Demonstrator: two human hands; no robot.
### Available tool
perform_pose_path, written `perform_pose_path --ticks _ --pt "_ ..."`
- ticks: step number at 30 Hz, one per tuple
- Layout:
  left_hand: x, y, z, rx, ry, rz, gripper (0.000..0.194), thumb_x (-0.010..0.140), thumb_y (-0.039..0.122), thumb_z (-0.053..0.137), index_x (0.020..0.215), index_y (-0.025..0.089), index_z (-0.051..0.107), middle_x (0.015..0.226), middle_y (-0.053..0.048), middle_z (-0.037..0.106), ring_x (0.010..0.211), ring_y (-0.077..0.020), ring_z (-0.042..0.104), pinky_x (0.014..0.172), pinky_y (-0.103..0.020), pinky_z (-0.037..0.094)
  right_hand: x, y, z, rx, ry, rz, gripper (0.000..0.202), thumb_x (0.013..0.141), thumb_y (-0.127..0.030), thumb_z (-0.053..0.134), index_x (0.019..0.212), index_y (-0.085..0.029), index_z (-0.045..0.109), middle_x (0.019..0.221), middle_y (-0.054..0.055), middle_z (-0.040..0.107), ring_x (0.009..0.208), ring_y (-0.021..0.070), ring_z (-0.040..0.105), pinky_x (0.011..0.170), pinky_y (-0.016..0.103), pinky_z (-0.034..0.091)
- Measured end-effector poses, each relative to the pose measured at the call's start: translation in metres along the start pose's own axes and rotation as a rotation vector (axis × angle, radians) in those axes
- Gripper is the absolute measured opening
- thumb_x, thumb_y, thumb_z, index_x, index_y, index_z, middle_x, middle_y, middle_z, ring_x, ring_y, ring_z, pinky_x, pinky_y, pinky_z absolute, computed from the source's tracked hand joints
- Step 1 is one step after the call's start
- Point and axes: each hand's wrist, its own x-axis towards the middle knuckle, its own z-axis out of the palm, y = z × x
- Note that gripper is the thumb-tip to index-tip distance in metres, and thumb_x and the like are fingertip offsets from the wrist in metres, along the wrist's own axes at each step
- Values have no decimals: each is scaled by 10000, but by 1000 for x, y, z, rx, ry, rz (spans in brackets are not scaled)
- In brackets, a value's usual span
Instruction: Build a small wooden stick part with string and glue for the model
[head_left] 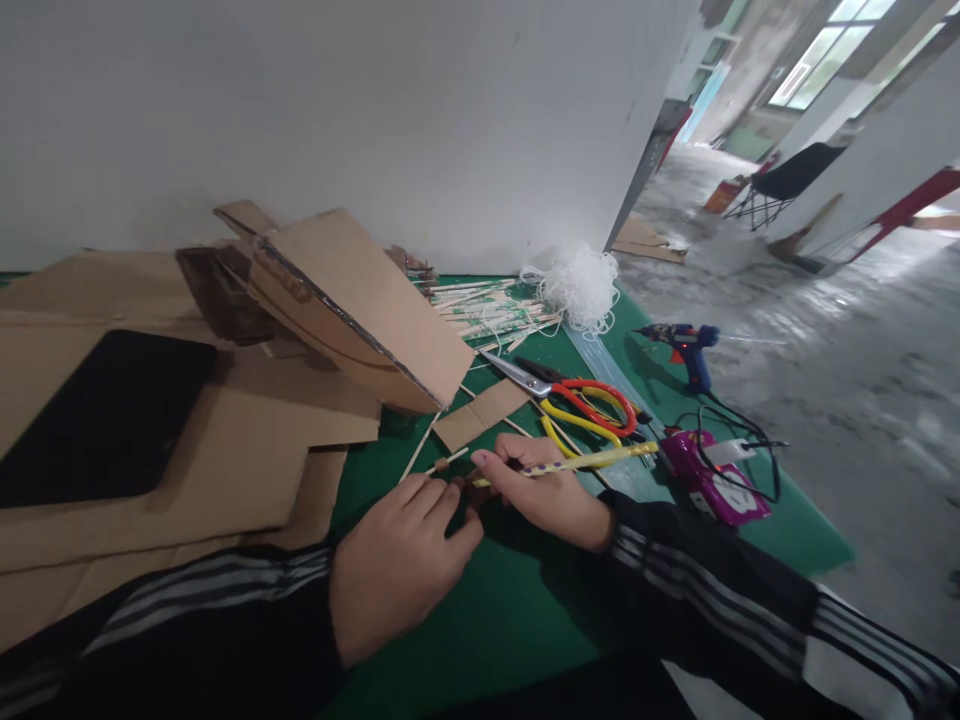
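Observation:
My right hand [551, 490] is closed around a yellow dotted pencil [600, 458], its tip pointing left toward my other hand. My left hand [409, 560] has its fingers curled and pinched on a small brown piece of cardboard [474, 488], mostly hidden by the fingers. Just beyond those fingertips a thin wooden stick [454, 456] with a small brown bit on it pokes out. A flat cardboard strip [480, 415] lies in front of both hands. Scissors [555, 385] with red handles rest behind the right hand, beside a yellow-handled tool [581, 430].
A cardboard construction [367, 300] stands at the back left, near a black tablet-like slab [109, 415] on cardboard sheets [247, 450]. Bundled sticks [495, 310], tangled white string [581, 288], a blue glue gun [686, 350] and a magenta box [712, 475] with cables occupy the green table's [795, 535] right side.

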Motion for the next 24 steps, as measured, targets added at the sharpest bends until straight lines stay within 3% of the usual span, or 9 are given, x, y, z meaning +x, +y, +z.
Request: perform_pose_path --ticks 24 --pt "-1 -1 -2 20 -34 4 173 849 223 547 989 157 623 896 -115 672 867 -267 642 788 -439 534 0 2 0 -30 79 -38 400 925 -376 522 589 -182 426 518 -50 444 499 85 423 470 216 288"
